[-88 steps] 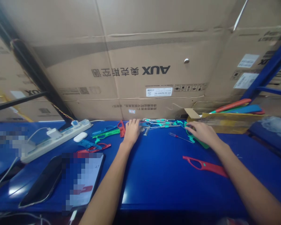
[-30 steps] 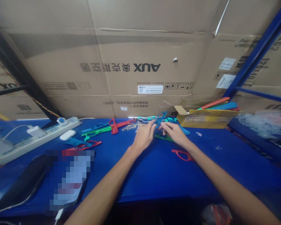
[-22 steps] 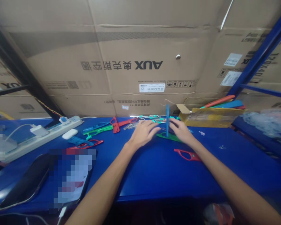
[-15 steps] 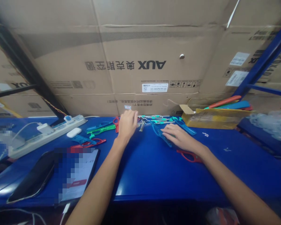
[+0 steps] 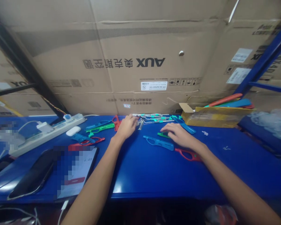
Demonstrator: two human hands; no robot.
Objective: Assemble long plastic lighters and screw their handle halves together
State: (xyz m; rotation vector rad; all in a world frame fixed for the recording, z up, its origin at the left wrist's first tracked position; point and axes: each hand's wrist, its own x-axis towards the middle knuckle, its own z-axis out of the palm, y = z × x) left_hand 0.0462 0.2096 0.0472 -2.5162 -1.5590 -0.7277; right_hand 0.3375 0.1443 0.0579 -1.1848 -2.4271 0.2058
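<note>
My left hand [image 5: 126, 127] is at the back of the blue table with its fingers bent and close together. It lies beside a red plastic shell [image 5: 117, 122] and a pile of metal rods with teal clips [image 5: 155, 117]. Its fingertips are partly hidden, so what they grip cannot be made out. My right hand [image 5: 179, 134] hovers low with loosely curved fingers over a green shell [image 5: 162, 134], partly hidden beneath it. Just in front lies a blue shell shaped like a long-nosed lighter [image 5: 158, 142], touched by neither hand. A red shell with a loop [image 5: 188, 154] sits below my right wrist.
Blue, green and red shells [image 5: 100, 126] lie at left, near a white power strip [image 5: 49, 132], a dark phone [image 5: 35, 175] and a partly blurred tablet [image 5: 84, 175]. A taped carton [image 5: 215, 117] of coloured shells stands back right. Cardboard [image 5: 131, 40] walls the back.
The blue shell under my right hand has been let go and now lies flat, nearer to me. My left hand has come down toward the table, uncovering a small label on the cardboard.
</note>
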